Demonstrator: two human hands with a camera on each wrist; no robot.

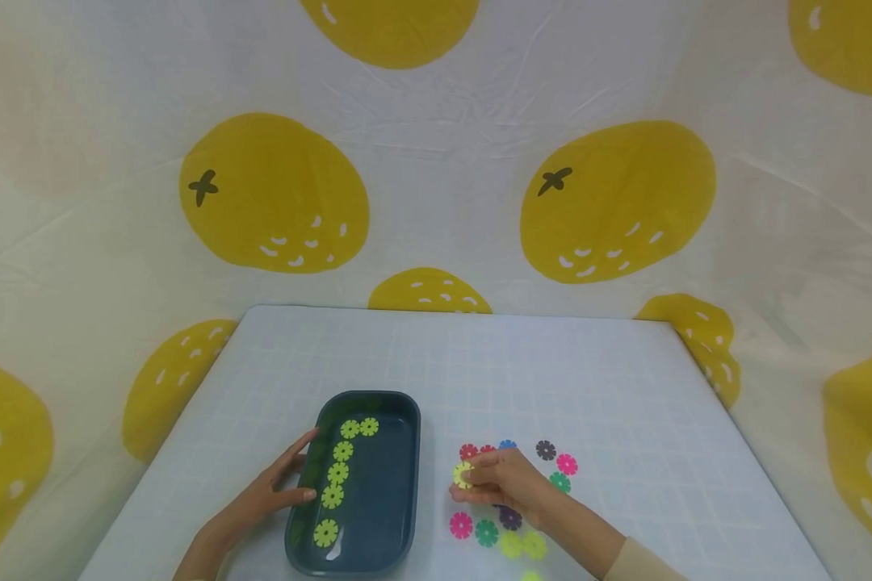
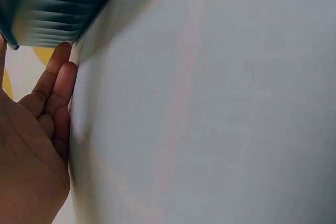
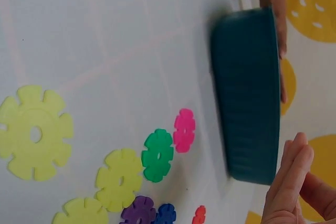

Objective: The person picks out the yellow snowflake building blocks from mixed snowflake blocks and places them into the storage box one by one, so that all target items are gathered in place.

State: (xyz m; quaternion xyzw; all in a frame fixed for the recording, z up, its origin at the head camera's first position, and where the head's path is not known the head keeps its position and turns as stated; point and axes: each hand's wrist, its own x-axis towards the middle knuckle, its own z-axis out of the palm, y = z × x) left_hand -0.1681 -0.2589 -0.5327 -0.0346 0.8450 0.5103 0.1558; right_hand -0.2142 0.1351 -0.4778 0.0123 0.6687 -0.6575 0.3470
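Right hand (image 1: 507,478) over white tabletop (image 1: 552,371), fruit-printed backdrop (image 1: 443,186)

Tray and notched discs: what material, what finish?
Tray: probably molded plastic, smooth, slightly glossy; a bright reflection sits on its floor, and its outer wall is ribbed.

Notched discs: likely plastic, fairly matte; thin, evenly colored, cleanly slotted. Rigid or flexible, I can't tell.

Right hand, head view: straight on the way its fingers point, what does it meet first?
Likely the dark tray, on the side facing the right hand. Height is unclear, so it might pass above.
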